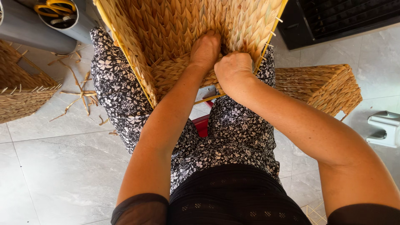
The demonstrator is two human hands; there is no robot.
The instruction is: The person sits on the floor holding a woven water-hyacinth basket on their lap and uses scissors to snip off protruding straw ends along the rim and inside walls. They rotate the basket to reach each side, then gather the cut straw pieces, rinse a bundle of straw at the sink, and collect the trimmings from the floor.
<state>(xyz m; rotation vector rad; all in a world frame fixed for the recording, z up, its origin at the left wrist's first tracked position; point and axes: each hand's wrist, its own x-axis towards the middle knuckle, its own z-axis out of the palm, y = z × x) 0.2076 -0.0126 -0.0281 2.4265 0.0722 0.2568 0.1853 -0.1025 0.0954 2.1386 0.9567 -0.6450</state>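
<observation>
The woven basket rests tilted on your lap, its open side facing you, directly under both of your hands. Its walls are plaited straw-coloured fibre over a thin yellow frame, with short stick ends poking out along the right edge. Your left hand presses down into the weave near the basket's lower middle, fingers curled under and hidden among the strands. Your right hand sits just beside it, touching it, closed into a fist on the weave at the right rim; what it pinches cannot be seen. A second woven basket lies on the floor to your right; loose fibre scraps lie left.
</observation>
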